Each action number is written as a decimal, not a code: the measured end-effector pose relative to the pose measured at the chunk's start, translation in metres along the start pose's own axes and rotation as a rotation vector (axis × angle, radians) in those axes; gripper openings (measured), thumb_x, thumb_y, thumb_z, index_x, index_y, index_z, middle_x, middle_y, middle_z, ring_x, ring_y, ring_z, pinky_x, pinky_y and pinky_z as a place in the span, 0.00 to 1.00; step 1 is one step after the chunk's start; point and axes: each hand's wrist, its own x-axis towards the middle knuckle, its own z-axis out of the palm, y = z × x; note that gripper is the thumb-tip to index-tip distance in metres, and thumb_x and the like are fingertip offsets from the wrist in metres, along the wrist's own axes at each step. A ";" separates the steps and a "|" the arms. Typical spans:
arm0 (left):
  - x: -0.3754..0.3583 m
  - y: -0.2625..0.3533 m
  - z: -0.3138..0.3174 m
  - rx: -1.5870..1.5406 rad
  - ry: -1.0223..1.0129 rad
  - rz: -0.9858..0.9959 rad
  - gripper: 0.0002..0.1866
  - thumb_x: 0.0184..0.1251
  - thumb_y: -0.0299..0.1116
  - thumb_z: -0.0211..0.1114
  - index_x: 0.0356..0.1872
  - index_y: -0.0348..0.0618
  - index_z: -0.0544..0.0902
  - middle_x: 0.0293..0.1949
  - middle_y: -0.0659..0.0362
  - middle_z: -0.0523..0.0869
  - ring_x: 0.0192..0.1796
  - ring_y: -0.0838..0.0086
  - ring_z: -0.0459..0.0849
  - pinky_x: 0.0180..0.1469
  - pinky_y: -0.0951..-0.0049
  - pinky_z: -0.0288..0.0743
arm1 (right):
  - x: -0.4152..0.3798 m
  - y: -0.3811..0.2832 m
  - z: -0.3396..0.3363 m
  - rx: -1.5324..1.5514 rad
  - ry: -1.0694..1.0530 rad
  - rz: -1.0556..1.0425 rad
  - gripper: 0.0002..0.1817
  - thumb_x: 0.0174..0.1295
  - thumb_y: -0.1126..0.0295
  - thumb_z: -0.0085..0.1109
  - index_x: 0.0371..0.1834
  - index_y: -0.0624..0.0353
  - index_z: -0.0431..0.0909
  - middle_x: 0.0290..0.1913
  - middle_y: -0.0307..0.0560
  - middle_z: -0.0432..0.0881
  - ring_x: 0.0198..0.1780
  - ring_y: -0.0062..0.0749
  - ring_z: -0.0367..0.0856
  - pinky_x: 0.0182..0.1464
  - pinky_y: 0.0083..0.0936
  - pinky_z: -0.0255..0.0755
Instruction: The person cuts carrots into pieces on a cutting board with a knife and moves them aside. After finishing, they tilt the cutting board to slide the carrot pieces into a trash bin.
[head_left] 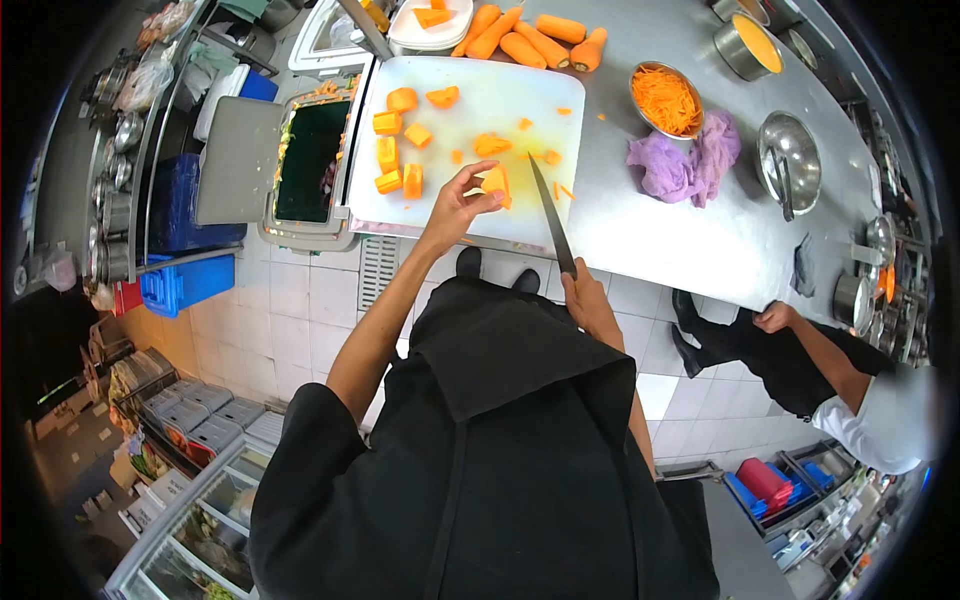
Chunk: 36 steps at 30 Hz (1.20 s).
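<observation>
My left hand [466,204] pinches an orange vegetable chunk [497,183], possibly pumpkin, between thumb and fingers over the white cutting board [545,90]. In my right hand [590,300] is the handle of a long kitchen knife [551,218]. Its blade lies across the board's right part, pointing away from me, apart from the held chunk. Several thick cut chunks [387,153] sit in a loose column at the board's left side. Near the blade tip are a flatter orange piece [491,145] and small scraps, on a yellow-stained patch.
Left of the board stands an open bin [312,165]. Whole peeled carrots [520,45] lie behind it. Rightward are a bowl of shredded carrot [667,100], a purple cloth [690,165] and a steel bowl [800,150]. Another person's hand [776,317] is by the table edge.
</observation>
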 end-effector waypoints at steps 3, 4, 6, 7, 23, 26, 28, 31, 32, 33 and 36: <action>0.003 -0.009 -0.010 0.036 0.003 -0.035 0.29 0.69 0.29 0.74 0.69 0.36 0.75 0.50 0.55 0.83 0.49 0.71 0.89 0.54 0.73 0.85 | 0.000 0.008 0.003 0.013 0.033 -0.082 0.14 0.80 0.62 0.49 0.55 0.63 0.68 0.32 0.71 0.81 0.39 0.76 0.80 0.40 0.54 0.71; 0.004 -0.010 -0.012 0.078 -0.005 -0.046 0.29 0.68 0.28 0.74 0.69 0.36 0.76 0.50 0.55 0.83 0.48 0.71 0.89 0.52 0.73 0.85 | -0.001 0.006 0.002 0.005 0.032 -0.085 0.14 0.80 0.62 0.49 0.55 0.63 0.68 0.32 0.71 0.81 0.39 0.76 0.80 0.40 0.54 0.71; 0.002 -0.013 -0.018 0.083 -0.011 -0.053 0.28 0.69 0.28 0.73 0.68 0.36 0.76 0.52 0.55 0.83 0.50 0.71 0.88 0.54 0.73 0.85 | -0.002 0.001 0.002 0.028 0.027 -0.050 0.12 0.79 0.63 0.49 0.51 0.63 0.66 0.31 0.76 0.81 0.40 0.80 0.79 0.40 0.59 0.70; 0.000 -0.013 -0.019 0.092 -0.020 -0.065 0.27 0.69 0.28 0.72 0.68 0.37 0.76 0.55 0.55 0.83 0.52 0.72 0.87 0.55 0.72 0.85 | -0.002 0.001 0.003 0.021 0.024 -0.052 0.12 0.79 0.63 0.49 0.51 0.63 0.66 0.31 0.76 0.81 0.40 0.80 0.79 0.40 0.59 0.70; -0.003 -0.013 -0.027 0.150 0.083 -0.031 0.25 0.63 0.25 0.77 0.60 0.38 0.79 0.49 0.57 0.86 0.47 0.74 0.89 0.52 0.73 0.83 | -0.008 -0.014 0.007 0.020 0.067 0.034 0.13 0.79 0.63 0.50 0.54 0.62 0.67 0.34 0.75 0.84 0.42 0.79 0.81 0.41 0.56 0.73; 0.002 -0.027 -0.030 0.080 0.049 0.073 0.25 0.60 0.25 0.79 0.58 0.39 0.80 0.49 0.58 0.88 0.48 0.74 0.89 0.52 0.72 0.82 | -0.008 -0.016 0.009 0.015 0.070 0.055 0.13 0.79 0.63 0.50 0.54 0.62 0.67 0.34 0.74 0.84 0.42 0.78 0.81 0.41 0.56 0.73; 0.003 -0.032 -0.031 0.202 0.096 0.145 0.24 0.58 0.25 0.81 0.56 0.41 0.81 0.48 0.59 0.89 0.48 0.75 0.88 0.51 0.73 0.82 | -0.008 -0.015 0.010 0.010 0.072 0.064 0.13 0.79 0.63 0.50 0.54 0.63 0.67 0.34 0.74 0.84 0.42 0.78 0.82 0.41 0.56 0.73; 0.004 -0.032 -0.032 0.313 0.142 0.141 0.24 0.57 0.24 0.81 0.54 0.41 0.82 0.46 0.60 0.90 0.46 0.76 0.88 0.50 0.74 0.82 | -0.007 -0.011 0.013 0.003 0.094 0.043 0.13 0.79 0.63 0.51 0.54 0.62 0.68 0.34 0.74 0.84 0.42 0.77 0.82 0.41 0.56 0.73; 0.004 -0.032 -0.032 0.312 0.142 0.141 0.24 0.57 0.24 0.81 0.54 0.41 0.82 0.46 0.60 0.90 0.46 0.76 0.88 0.50 0.74 0.82 | -0.007 -0.011 0.013 0.008 0.092 0.051 0.13 0.79 0.63 0.50 0.55 0.62 0.68 0.35 0.74 0.84 0.42 0.77 0.82 0.41 0.56 0.73; 0.004 -0.032 -0.032 0.293 0.150 0.136 0.23 0.57 0.25 0.81 0.54 0.41 0.83 0.45 0.60 0.90 0.46 0.77 0.88 0.50 0.74 0.81 | -0.007 -0.011 0.013 0.013 0.089 0.058 0.14 0.79 0.63 0.50 0.55 0.63 0.68 0.35 0.74 0.84 0.42 0.77 0.82 0.42 0.56 0.73; 0.004 -0.031 -0.031 0.258 0.155 0.128 0.23 0.57 0.25 0.82 0.53 0.41 0.83 0.45 0.61 0.91 0.46 0.77 0.88 0.50 0.75 0.81 | -0.009 -0.018 0.011 0.021 0.077 0.068 0.14 0.79 0.63 0.50 0.56 0.63 0.68 0.35 0.75 0.84 0.43 0.78 0.82 0.42 0.56 0.73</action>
